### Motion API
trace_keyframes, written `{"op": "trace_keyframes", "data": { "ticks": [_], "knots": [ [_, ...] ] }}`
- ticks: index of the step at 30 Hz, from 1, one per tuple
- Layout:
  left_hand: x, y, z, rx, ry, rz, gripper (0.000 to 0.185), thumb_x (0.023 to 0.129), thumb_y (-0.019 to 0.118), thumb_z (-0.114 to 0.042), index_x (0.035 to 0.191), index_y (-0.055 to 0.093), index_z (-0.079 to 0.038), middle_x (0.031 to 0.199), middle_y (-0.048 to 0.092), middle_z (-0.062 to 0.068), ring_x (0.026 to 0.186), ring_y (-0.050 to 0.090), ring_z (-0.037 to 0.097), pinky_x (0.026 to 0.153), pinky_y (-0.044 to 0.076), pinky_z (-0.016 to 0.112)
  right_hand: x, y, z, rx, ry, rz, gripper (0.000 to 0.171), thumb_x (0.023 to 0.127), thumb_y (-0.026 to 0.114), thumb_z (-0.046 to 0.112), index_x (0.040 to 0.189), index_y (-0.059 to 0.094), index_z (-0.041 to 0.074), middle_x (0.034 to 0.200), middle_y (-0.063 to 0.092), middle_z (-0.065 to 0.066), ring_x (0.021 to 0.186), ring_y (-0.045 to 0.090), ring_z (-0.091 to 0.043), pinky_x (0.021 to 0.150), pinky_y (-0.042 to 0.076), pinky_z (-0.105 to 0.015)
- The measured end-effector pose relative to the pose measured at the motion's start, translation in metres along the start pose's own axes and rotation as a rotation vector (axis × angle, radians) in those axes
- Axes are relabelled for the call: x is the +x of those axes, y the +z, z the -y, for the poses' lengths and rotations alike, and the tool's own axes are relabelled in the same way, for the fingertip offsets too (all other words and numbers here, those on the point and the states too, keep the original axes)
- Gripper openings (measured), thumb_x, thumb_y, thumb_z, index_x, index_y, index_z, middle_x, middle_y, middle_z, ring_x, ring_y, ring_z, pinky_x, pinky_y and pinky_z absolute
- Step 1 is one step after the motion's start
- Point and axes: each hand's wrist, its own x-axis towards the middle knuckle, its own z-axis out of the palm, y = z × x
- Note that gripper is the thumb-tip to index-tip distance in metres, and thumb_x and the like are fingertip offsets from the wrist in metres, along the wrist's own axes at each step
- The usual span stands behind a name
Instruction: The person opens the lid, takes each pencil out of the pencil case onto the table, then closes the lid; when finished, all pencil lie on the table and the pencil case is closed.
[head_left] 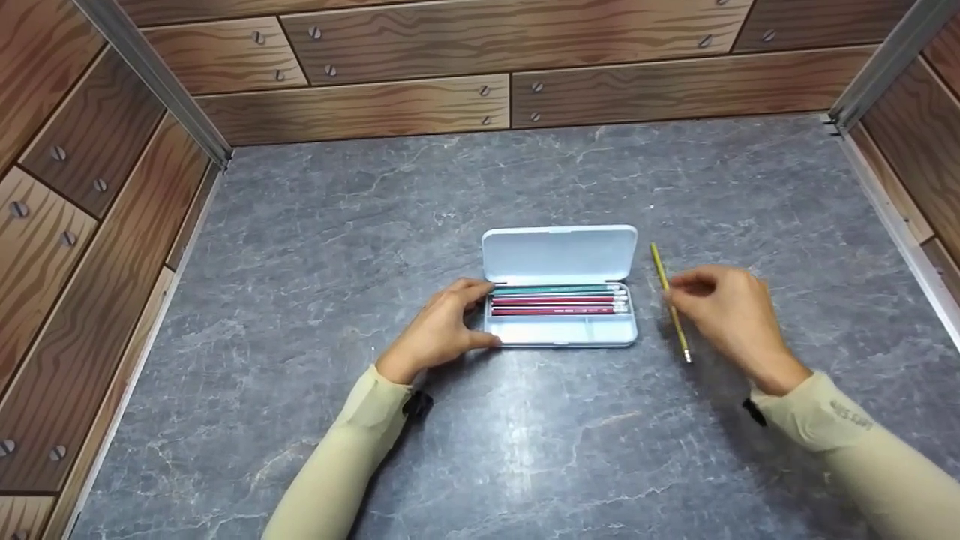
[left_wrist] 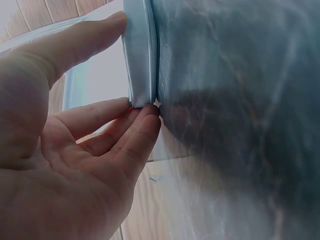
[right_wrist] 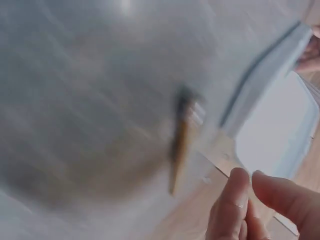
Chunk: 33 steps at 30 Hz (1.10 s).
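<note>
Around the pencil case (head_left: 559, 330) runs a grey marbled tabletop (head_left: 480, 450), walled on three sides by wood-grain panels (head_left: 360, 109) studded with screw heads. The case lies open at the middle of that surface, its pale lid (head_left: 559, 255) standing up along the far edge, and pencils (head_left: 559, 300) lie side by side in the tray: one green, the rest red, all running parallel to the case's long edge, with the near half of the tray bare.

At the case's left end the left hand (head_left: 442, 330) rests with straight, relaxed fingers, thumb on one corner and fingertips (left_wrist: 145, 112) pressed against the other corner, as the left wrist view shows up close. Nothing is curled round the case; the fingers simply steady it.

Just off the case's right end lies a yellow pencil (head_left: 670, 300), and the right hand (head_left: 731, 319) is over its middle, thumb and forefinger (right_wrist: 232, 200) drawn close together. Whether they already pinch the pencil cannot be told: the head view hides the contact and the right wrist view is blurred.

That pencil's long axis runs nearly square to the case's long edge, one end pointing toward the far wall, the lighter-tipped end toward the person, tilted slightly rightward at the near end.
</note>
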Motion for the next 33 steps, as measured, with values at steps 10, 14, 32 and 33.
{"op": "trace_keyframes", "data": {
  "ticks": [10,14,32,33],
  "knots": [
    [0.000,0.000,0.001,-0.002,0.001,-0.001,0.082,0.075,0.091,-0.027,0.146,0.056,-0.008,0.143,0.059,0.005,0.125,0.058,0.022,0.113,0.047,0.039,0.024,0.032,0.026,0.024,-0.450,0.127,0.021,0.084,0.080,0.002,0.105,0.078,0.003,0.099,0.078,-0.010,0.089,0.074,-0.024,0.081,0.062,-0.037],
    [0.000,0.000,0.001,0.006,0.002,-0.003,0.082,0.076,0.091,-0.028,0.147,0.055,-0.009,0.143,0.059,0.004,0.127,0.057,0.022,0.114,0.046,0.040,0.029,0.049,0.025,-0.066,-0.614,0.165,0.022,0.082,0.081,0.000,0.104,0.078,0.003,0.097,0.077,-0.007,0.090,0.072,-0.022,0.082,0.061,-0.041],
    [0.000,0.000,0.001,0.024,0.005,0.000,0.082,0.076,0.091,-0.029,0.148,0.055,-0.010,0.143,0.059,0.003,0.129,0.057,0.021,0.115,0.044,0.039,0.035,0.061,0.026,-0.291,-0.837,0.181,0.010,0.086,0.076,0.000,0.094,0.077,0.004,0.089,0.070,-0.010,0.081,0.068,-0.025,0.075,0.061,-0.038],
    [0.000,-0.001,0.001,0.028,0.005,-0.001,0.082,0.076,0.091,-0.029,0.148,0.055,-0.010,0.143,0.059,0.002,0.129,0.056,0.021,0.116,0.044,0.039,0.034,0.061,0.027,-0.309,-0.844,0.177,0.009,0.087,0.075,0.000,0.094,0.077,0.004,0.089,0.070,-0.010,0.081,0.068,-0.025,0.075,0.061,-0.039]
  ]
}}
